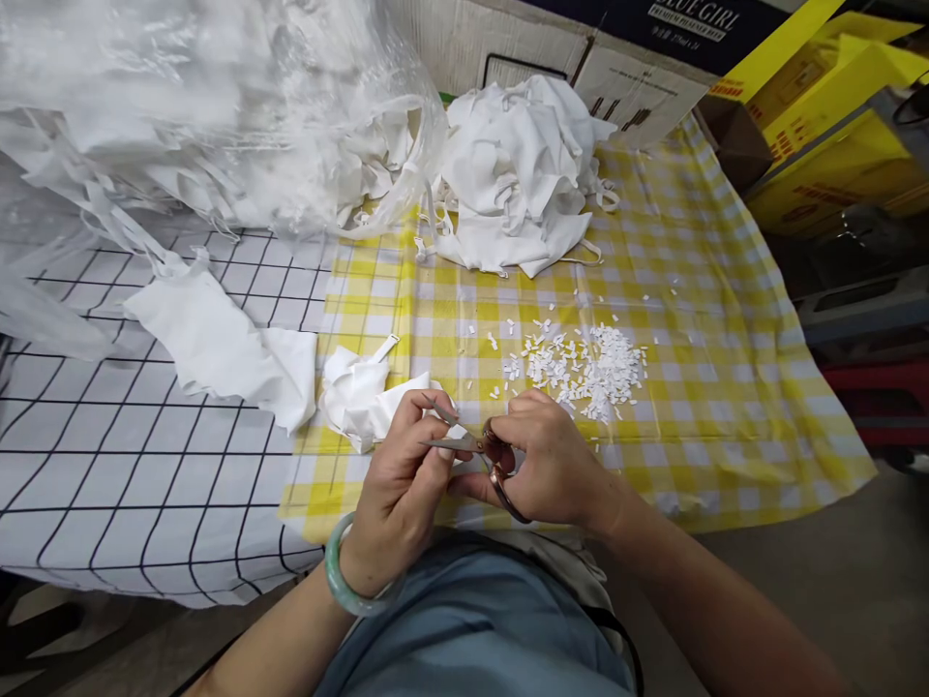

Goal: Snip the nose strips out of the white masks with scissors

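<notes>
My right hand (546,465) grips a pair of scissors (479,453) with copper-coloured handles, blades open and pointing left. My left hand (402,489), a green bangle (343,579) on its wrist, pinches a white fabric piece (363,395) right at the blades. Both hands meet at the near edge of the yellow checked cloth (697,387). Several tiny white cut bits (591,368) lie scattered just beyond my right hand.
A heap of white fabric pieces (519,174) lies at the back centre. A clear plastic bag (218,106) full of white pieces fills the back left. A loose white piece (224,344) rests on the black-grid cloth (108,474). Cardboard box (581,58) and yellow boxes (834,126) stand behind.
</notes>
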Available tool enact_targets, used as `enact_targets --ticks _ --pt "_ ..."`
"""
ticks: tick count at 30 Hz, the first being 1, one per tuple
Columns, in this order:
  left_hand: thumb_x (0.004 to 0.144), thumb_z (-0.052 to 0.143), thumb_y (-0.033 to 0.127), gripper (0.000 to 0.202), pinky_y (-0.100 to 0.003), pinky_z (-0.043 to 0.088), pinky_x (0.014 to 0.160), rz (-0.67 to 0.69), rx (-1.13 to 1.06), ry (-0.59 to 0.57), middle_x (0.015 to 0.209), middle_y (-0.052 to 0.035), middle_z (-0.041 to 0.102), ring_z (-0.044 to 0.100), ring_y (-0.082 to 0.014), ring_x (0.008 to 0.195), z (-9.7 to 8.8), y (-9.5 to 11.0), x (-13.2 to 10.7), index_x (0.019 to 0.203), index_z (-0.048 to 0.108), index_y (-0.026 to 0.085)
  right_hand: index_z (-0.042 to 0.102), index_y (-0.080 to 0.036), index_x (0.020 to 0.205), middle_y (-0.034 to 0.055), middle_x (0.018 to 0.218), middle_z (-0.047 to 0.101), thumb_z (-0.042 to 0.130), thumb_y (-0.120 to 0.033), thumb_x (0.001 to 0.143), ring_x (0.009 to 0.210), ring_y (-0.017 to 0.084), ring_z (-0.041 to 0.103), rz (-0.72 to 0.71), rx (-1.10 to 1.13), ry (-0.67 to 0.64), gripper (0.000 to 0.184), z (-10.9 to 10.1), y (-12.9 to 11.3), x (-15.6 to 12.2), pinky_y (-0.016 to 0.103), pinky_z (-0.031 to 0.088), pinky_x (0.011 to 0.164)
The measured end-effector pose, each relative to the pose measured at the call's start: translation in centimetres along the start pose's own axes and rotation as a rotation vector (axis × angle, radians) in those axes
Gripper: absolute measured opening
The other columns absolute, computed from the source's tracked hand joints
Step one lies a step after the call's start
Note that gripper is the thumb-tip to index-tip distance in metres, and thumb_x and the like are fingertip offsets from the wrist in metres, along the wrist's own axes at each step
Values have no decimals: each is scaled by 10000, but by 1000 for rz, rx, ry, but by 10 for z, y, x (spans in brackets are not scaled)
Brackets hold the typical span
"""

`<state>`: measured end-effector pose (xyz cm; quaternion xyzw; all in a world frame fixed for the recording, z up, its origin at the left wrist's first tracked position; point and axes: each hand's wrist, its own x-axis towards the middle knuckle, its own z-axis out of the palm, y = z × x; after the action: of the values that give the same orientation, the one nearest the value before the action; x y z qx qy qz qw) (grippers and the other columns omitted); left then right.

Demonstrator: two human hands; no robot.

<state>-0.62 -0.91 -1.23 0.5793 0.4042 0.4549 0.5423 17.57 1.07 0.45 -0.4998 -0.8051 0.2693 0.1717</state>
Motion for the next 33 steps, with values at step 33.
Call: enact_targets --ticks 33 --pt "976 456 367 375 -317 487 724 -201 6 -370 898 -103 558 549 -202 797 -33 33 -7 688 601 176 538 -227 939 78 1084 648 721 -314 783 986 226 597 142 325 219 256 -9 44 26 383 457 918"
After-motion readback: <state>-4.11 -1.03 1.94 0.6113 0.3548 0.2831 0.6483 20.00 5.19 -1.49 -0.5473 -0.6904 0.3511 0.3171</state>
